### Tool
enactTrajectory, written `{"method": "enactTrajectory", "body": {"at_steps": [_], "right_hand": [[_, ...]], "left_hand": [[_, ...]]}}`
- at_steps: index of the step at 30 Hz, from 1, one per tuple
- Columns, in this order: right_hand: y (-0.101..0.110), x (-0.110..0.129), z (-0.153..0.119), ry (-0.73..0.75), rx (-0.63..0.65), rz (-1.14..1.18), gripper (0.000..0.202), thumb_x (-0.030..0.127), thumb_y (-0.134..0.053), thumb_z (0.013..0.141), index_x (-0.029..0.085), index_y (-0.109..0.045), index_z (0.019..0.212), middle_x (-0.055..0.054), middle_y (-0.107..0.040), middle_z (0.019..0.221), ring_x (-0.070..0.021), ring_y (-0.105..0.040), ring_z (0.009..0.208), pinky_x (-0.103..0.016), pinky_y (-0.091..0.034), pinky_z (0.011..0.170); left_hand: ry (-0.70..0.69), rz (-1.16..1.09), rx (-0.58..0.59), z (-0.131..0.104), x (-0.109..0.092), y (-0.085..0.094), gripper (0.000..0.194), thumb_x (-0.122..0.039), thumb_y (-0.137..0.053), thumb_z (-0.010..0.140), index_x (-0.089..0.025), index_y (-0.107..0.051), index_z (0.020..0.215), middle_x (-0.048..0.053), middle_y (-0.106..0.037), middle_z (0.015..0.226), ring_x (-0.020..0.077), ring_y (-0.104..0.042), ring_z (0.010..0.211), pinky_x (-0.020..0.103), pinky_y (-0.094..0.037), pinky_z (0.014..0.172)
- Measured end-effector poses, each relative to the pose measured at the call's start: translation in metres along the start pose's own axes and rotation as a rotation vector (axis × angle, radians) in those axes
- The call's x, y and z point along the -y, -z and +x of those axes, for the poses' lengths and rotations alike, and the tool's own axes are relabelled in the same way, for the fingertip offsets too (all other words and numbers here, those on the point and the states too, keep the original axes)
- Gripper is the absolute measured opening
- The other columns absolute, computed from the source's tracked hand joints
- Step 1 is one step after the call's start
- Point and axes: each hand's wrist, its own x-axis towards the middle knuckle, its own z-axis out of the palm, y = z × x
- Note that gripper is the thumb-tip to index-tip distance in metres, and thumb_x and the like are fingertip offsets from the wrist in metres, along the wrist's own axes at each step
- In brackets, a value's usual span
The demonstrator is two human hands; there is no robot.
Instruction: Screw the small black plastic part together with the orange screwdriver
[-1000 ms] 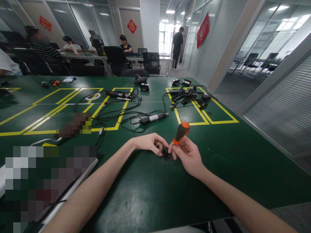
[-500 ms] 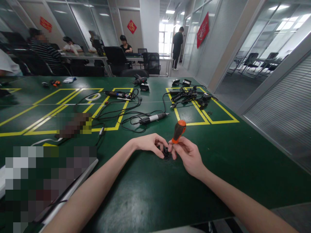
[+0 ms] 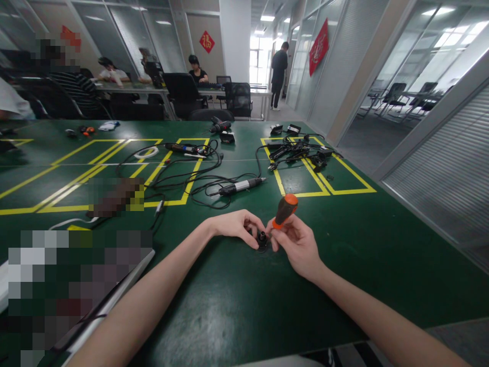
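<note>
Between the fingers of my right hand [image 3: 300,244] is a screwdriver [image 3: 286,210] with an orange and dark handle. The handle tilts up and to the right, and its shaft is mostly hidden by the fingers. My left hand [image 3: 244,227] grips a small black round part [image 3: 262,239] on the green table [image 3: 206,306], thumb and fingers curled about its left side. A short dark post rises from the middle of this part. The screwdriver's lower end is close to the part; whether they touch I cannot tell.
Beyond my hands lies a grey and black electric screwdriver [image 3: 240,187] with a looping cable. A tangle of black cables and parts [image 3: 296,150] sits at the back right. A power drill [image 3: 219,125] lies near the far edge. Several people sit behind the table.
The screwdriver has leaned further to the right and its handle has dropped slightly. My right hand has shifted a little with it. The left hand keeps its hold on the black part.
</note>
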Motion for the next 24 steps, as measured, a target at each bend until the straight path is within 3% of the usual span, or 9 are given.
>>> {"method": "enactTrajectory", "body": {"at_steps": [24], "right_hand": [[0.0015,0.0050,-0.0007,0.037,0.054,-0.060,0.018,0.037,-0.067,0.097,0.020,-0.066,0.089,0.001,-0.062,0.075,-0.0098,-0.056,0.054,-0.027,-0.047,0.054]], "left_hand": [[-0.015,-0.028,0.011,0.0019,0.0036,0.0005,0.035,-0.028,-0.094,0.063,-0.016,-0.076,0.091,-0.001,-0.072,0.079,0.0109,-0.064,0.072,0.023,-0.048,0.072]]}}
